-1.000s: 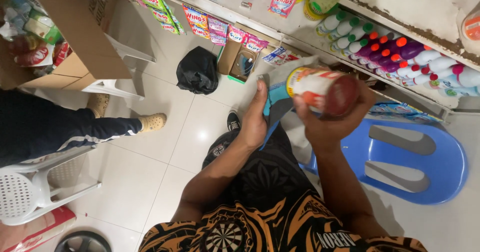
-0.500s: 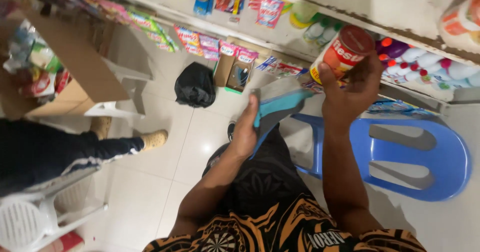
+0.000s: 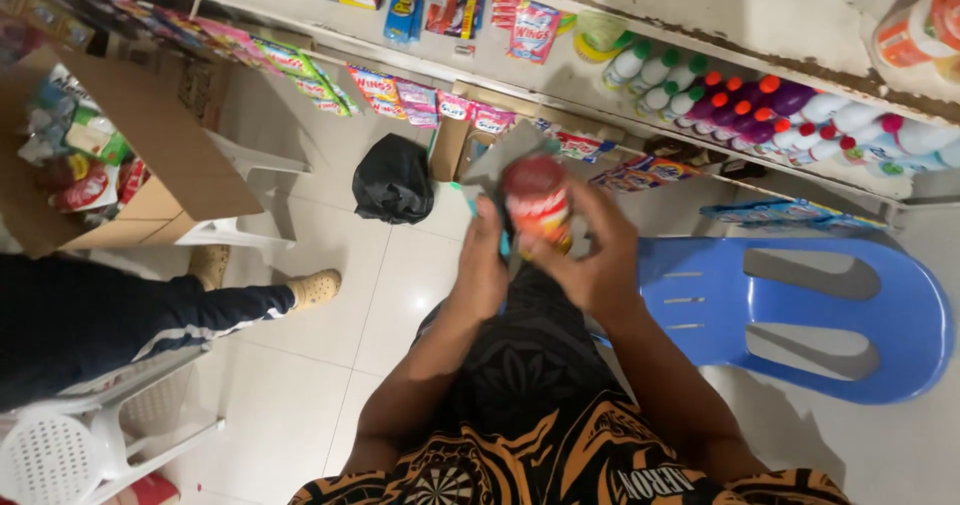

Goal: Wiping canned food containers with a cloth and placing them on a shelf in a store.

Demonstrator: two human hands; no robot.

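Before shop shelves (image 3: 560, 75), a red can (image 3: 536, 205), lowered from shelf height, is gripped by the right hand (image 3: 600, 265) and wiped with a cloth (image 3: 510, 155) clutched in the left hand (image 3: 480, 265).

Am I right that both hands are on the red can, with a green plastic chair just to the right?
Not quite: the chair is blue, not green, as the head view shows. The rest stands: the left hand and right hand are both on the red can.

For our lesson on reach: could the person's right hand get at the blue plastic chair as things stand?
Probably not at once: the right hand is busy gripping the red can, though the blue chair sits close beside it, nothing between.
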